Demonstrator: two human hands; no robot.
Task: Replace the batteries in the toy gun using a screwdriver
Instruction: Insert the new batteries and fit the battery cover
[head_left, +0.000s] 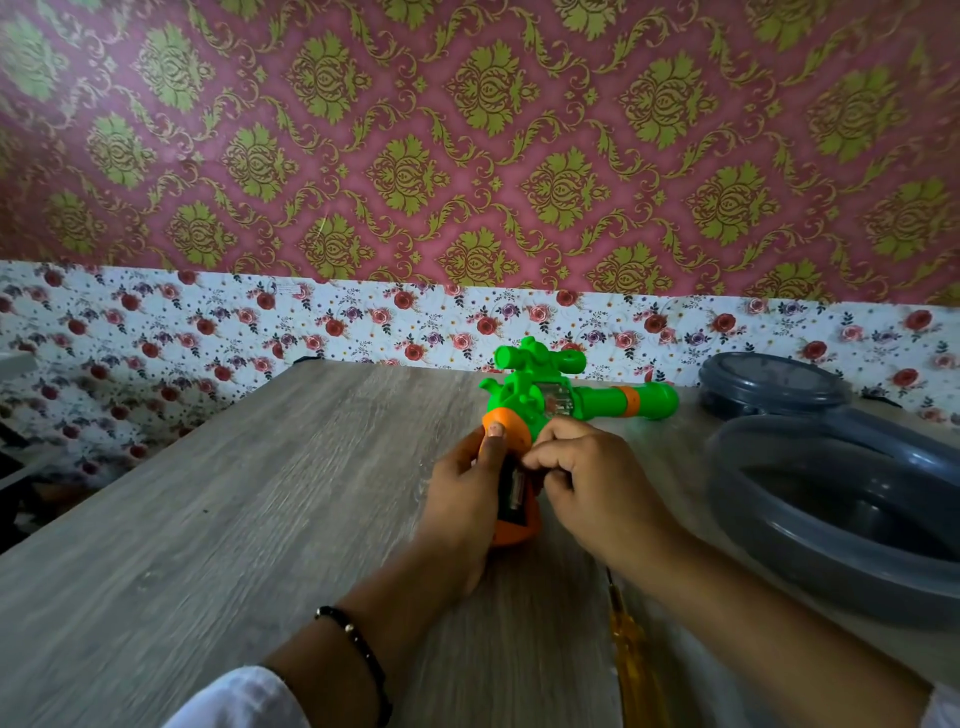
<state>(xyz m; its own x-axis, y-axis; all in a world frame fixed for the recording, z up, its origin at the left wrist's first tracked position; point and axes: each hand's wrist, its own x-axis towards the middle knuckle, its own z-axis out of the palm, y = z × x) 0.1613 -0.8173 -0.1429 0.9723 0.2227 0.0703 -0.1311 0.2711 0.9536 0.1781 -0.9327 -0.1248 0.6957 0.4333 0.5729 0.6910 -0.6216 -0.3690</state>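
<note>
**Battery bay open, grip held**

The toy gun (540, 400), light rigid plastic, is propped on the tabletop (260, 493). Its orange grip (511, 431), the best hold, is clasped by the left hand (462, 499). A battery (511, 488) is pinched by the right hand (582, 478). The screwdriver (631, 654) lies nearby.

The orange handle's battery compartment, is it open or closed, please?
Open: no cover on the orange plastic handle, where a battery shows inside the dark slot.

One head-worn camera looks forward and down, close over the table (208, 493), facing the wall (467, 156).
</note>
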